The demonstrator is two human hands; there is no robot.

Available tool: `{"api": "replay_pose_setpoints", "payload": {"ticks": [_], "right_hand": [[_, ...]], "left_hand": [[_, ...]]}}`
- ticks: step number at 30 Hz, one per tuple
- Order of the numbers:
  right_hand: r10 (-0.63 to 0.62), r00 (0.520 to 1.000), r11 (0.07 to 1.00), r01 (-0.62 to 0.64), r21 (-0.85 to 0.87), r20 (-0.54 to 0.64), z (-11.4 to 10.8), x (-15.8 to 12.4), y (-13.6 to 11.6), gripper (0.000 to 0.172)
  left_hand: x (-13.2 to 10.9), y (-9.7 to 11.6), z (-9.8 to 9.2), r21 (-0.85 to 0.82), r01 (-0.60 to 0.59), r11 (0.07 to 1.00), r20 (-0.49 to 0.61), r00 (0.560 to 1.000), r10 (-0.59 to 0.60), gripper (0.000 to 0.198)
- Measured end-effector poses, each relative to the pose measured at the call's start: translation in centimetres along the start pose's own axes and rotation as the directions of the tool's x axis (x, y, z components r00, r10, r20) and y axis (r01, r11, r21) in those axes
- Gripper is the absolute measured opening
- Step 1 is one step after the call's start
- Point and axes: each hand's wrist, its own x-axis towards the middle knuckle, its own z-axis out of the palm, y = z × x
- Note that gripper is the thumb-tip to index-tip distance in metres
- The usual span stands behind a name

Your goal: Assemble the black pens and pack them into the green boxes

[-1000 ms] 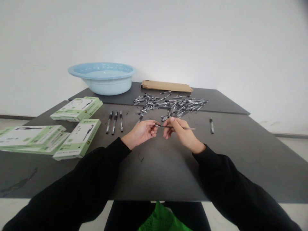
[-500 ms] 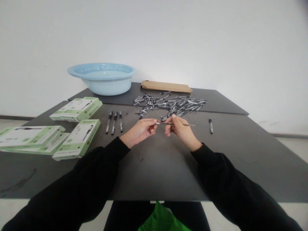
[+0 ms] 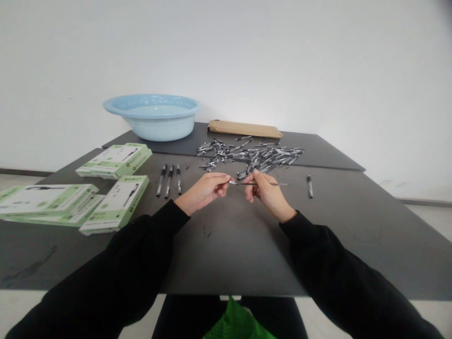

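In the middle of the head view, my right hand pinches a thin pen refill between thumb and fingers, its tail sticking out to the right. My left hand is closed on a small clear-and-silver pen part, mostly hidden by the fingertips. The refill's left end points at this part and meets or nearly meets it; I cannot tell which. Behind the hands lies a loose pile of pen parts. Left of my left hand, three pens, one of them the middle pen, lie side by side.
Green-and-white pen boxes lie at the left. A light-blue basin stands at the back left, beside a flat brown cardboard package. A single pen rests on the dark table to the right.
My right hand has shifted slightly to the right, and more of the refill shows between the hands. My left hand keeps its pinch almost in place. The view has moved a little.
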Motion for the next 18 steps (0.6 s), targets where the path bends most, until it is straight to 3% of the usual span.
{"api": "replay_pose_setpoints", "payload": {"ticks": [7, 12, 15, 18], "right_hand": [[-0.061, 0.998, 0.99, 0.061, -0.124, 0.001, 0.4, -0.3, 0.2, 0.048], [-0.2, 0.98, 0.936, 0.194, -0.293, 0.01, 0.8, -1.0, 0.1, 0.043], [-0.282, 0.943, 0.762, 0.331, -0.557, 0.174, 0.6, -1.6, -0.3, 0.036], [-0.27, 0.903, 0.574, 0.43, -0.697, 0.334, 0.3, -1.9, -0.8, 0.031]], "left_hand": [[0.1, -0.2, -0.3, 0.125, -0.024, 0.992, -0.011, 1.0, 0.025, 0.011], [-0.1, -0.1, -0.2, 0.117, -0.031, 0.993, -0.006, 0.999, 0.032, 0.015], [0.0, -0.1, -0.3, 0.161, -0.05, 0.986, -0.029, 0.998, 0.055, 0.019], [0.2, -0.3, -0.6, 0.255, -0.052, 0.966, -0.036, 0.997, 0.063, 0.026]]}}
